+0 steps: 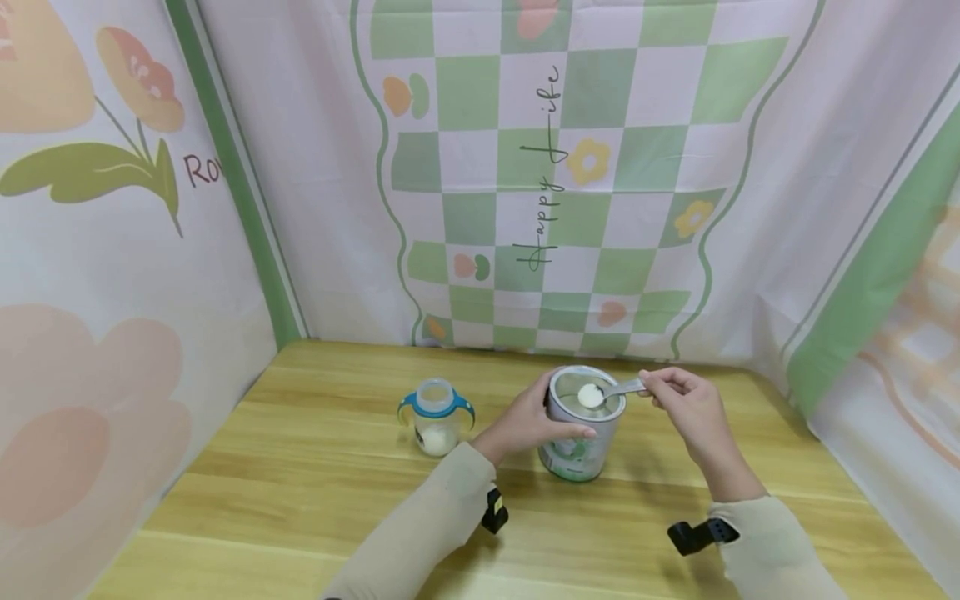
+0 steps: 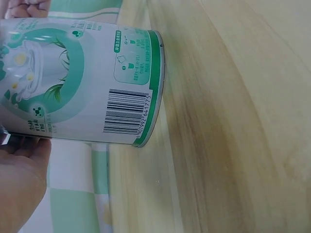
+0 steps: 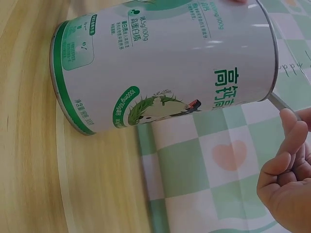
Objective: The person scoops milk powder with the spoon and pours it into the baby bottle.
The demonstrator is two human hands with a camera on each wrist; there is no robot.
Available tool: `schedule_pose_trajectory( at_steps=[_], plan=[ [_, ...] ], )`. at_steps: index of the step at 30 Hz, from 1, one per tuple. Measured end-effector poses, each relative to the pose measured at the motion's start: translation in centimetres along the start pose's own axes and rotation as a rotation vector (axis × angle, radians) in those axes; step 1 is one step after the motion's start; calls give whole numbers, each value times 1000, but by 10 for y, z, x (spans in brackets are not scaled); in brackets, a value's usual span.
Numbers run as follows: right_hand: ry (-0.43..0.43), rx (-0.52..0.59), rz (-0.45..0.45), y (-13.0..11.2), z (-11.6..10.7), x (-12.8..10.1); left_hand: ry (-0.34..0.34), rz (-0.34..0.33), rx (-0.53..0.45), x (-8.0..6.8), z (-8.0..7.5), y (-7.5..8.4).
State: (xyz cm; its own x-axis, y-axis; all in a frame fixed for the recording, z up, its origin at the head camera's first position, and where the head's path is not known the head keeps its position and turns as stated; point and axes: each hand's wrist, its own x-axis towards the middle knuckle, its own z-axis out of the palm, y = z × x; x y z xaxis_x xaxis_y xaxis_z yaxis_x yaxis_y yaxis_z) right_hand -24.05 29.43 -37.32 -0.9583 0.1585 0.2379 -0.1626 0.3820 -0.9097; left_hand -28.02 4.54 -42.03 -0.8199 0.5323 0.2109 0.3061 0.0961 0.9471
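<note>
Table [image 1: 262, 483]: right grip [image 1: 692, 414] pinches spoon [image 1: 627, 387].

In the head view the can [image 1: 573, 454] hides most fingers of the left hand [image 1: 527, 422]; the left wrist view crops the can's rim; print on the bottle [image 1: 436, 429] is too small to read

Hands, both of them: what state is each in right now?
Left hand: holding the can round its side.
Right hand: closed, pinching the spoon by its handle.
</note>
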Motion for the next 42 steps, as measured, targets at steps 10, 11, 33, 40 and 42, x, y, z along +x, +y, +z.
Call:
schedule_pose_trajectory(
  at_steps=[10, 11, 33, 40, 42],
  plan=[
    [-12, 22, -20, -3, 1, 1, 3, -76, 4, 1, -2, 4],
    [-12, 26, -21, -3, 2, 1, 1, -76, 7, 2, -2, 4],
    [-4, 80, -53, -15, 1, 2, -54, -26, 144, 1, -14, 11],
    [-18, 134, -84, -20, 7, 4, -29, -70, 226, -7, -26, 21],
    [-23, 144, -89, -22, 8, 4, -27, -66, 256, -9, -31, 24]
  ],
)
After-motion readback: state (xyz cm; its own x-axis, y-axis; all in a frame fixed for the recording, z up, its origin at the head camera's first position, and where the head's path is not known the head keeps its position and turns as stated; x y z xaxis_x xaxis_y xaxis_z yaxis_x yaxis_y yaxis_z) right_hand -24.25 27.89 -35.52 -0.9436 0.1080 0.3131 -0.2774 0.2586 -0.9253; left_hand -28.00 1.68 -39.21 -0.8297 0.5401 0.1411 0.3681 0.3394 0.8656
